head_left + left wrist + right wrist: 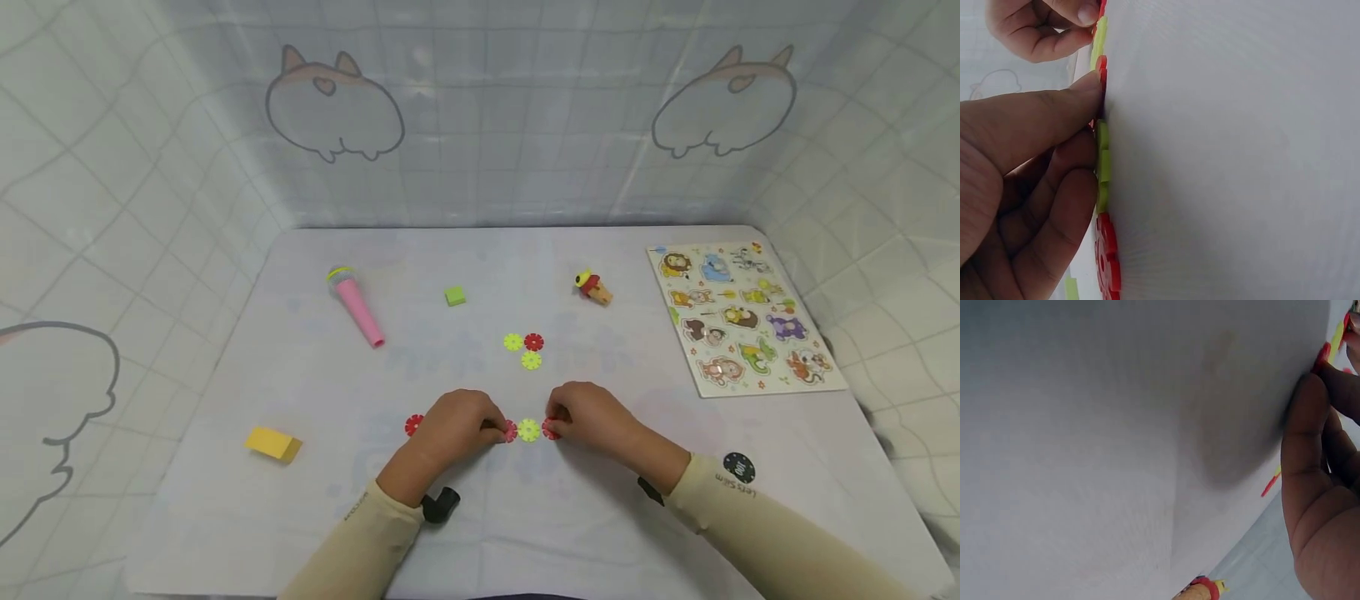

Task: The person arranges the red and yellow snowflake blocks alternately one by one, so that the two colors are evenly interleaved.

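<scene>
A row of notched, flower-shaped plastic discs lies across the near middle of the table. My left hand (456, 427) pinches a red disc (511, 431) between thumb and fingers. Beside that is a yellow-green disc (528, 430), whose right edge meets another red disc (551, 428), pinched by my right hand (596, 419). Under the left fingers, the left wrist view shows a green disc (1104, 165), followed by a red disc (1108, 259) at the row's left end. The right hand's fingertips partly cover the red disc (1321, 357) they hold.
Beyond the hands sit two yellow-green discs (531, 360) and a red disc (534, 342). A pink toy microphone (360, 310), green block (455, 296), yellow block (273, 444), small red-and-tan toy (593, 287), animal puzzle board (738, 321) and black round chip (739, 467) lie around.
</scene>
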Demonstrator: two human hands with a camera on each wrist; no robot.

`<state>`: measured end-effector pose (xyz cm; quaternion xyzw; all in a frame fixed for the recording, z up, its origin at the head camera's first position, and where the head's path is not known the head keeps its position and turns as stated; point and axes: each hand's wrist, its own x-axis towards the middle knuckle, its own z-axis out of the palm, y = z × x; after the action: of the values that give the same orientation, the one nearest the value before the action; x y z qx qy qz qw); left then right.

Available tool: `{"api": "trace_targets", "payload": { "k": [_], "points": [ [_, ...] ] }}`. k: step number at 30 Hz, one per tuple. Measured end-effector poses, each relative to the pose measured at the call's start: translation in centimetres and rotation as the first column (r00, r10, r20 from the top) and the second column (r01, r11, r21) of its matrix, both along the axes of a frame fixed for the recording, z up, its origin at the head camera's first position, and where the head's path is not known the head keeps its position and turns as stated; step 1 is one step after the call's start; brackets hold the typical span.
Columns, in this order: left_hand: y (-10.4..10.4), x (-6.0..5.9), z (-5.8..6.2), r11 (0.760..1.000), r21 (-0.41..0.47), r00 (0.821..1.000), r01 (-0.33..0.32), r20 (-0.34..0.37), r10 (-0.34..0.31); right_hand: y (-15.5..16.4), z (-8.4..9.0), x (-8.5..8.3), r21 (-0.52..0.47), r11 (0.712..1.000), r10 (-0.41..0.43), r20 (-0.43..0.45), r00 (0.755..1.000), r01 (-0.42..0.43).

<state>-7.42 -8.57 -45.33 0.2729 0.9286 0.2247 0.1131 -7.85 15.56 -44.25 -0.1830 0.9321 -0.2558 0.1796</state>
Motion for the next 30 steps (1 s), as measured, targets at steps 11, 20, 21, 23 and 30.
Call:
{"api": "trace_targets", "payload": {
  "k": [11,20,21,23,30],
  "points": [
    [0.0,0.1,0.1,1.000,0.014,1.000,-0.002,-0.004,0.002,-0.3,0.5,-3.0,0.021,0.998,-0.062,-0.150,0.987,0.066],
    [0.0,0.0,0.2,1.000,0.009,1.000,0.009,0.005,-0.009,-3.0,-0.2,-9.7,0.107,0.993,-0.027,-0.231,0.973,0.053],
    [0.0,0.1,0.2,1.000,0.014,1.000,0.012,0.008,-0.012,-3.3,-0.4,-10.1,0.133,0.990,-0.008,-0.240,0.971,0.041],
    [0.0,0.1,0.2,0.999,0.024,1.000,0.021,0.011,-0.021,-3.9,-0.6,-10.6,0.175,0.984,0.016,-0.242,0.970,0.028],
    [0.0,0.2,0.4,0.998,0.049,1.000,0.024,0.000,-0.024,-5.4,0.3,-11.0,0.225,0.974,0.012,-0.173,0.985,0.028]
  ]
}}
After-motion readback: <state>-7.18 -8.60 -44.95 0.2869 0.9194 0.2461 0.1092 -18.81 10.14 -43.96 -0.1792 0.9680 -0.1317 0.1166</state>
